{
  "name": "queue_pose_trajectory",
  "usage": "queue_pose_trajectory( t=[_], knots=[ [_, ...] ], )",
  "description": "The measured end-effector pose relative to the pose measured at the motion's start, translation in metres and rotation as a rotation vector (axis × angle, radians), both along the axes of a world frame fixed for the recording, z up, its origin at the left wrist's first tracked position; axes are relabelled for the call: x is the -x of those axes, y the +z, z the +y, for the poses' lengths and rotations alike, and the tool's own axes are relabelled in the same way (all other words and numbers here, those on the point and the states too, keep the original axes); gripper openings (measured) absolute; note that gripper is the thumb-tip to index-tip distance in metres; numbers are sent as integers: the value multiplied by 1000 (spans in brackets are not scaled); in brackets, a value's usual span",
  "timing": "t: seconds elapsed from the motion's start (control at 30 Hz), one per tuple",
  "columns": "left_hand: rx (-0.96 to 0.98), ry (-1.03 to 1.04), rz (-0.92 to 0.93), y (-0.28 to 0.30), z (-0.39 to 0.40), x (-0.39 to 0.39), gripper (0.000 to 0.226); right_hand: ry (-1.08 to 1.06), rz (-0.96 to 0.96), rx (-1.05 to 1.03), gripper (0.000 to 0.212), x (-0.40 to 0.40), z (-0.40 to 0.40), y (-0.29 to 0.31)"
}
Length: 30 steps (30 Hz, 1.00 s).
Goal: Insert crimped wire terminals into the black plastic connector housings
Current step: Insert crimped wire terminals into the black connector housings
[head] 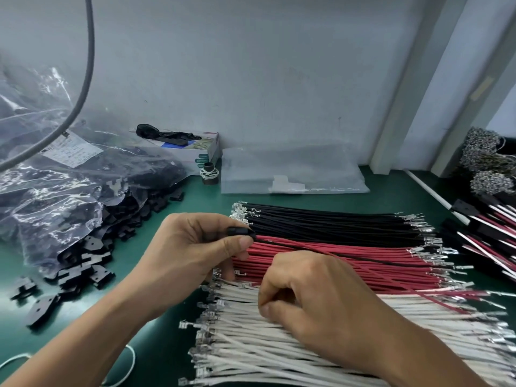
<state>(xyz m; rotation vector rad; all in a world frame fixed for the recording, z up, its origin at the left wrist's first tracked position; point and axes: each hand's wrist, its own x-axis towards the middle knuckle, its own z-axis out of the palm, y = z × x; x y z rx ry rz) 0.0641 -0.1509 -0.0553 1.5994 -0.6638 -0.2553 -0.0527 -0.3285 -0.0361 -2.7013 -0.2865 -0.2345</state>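
Left hand (192,247) pinching black housing (241,232) above the desk (156,344), one black wire (349,254) trailing; right grip (304,297) picking among white wires (251,336). Risk: snagging neighbouring terminals, tangling the bundle.

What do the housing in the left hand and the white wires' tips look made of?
Housing, pinched in the left hand: matte black, likely moulded plastic, no shine. White wires: smooth insulation, probably plastic; their terminals glint silvery, so apparently thin metal.

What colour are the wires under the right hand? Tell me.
White wires, under the right hand; head view.
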Motion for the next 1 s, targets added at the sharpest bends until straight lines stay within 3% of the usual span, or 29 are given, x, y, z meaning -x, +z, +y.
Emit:
queue_pose_trajectory(
  t=[0.1,0.23,0.37,0.53,0.63,0.77,0.83,0.93,1.0],
  knots=[
    [1,4,6,-1,0,-1,20,10,-8,10,5,2,-2,3],
    [12,17,11,-1,-1,0,22,95,79,-16,31,7,-1,15],
    [5,18,3,-1,-1,0,19,129,114,-4,15,8,7,14],
    [5,24,-1,-2,-2,0,21,149,117,6,27,10,12,14],
    [9,27,7,-2,-2,0,22,147,118,5,16,10,14,12],
    [22,22,30,-1,-2,0,19,42,97,-57,7,10,4,14],
    [24,16,33,1,-2,1,23,-35,114,-208,2,7,-4,19],
    [33,16,35,2,-1,2,24,-158,67,-434,11,4,-15,25],
    [44,6,42,2,-1,1,22,-222,-58,-356,6,2,-21,20]
  ],
)
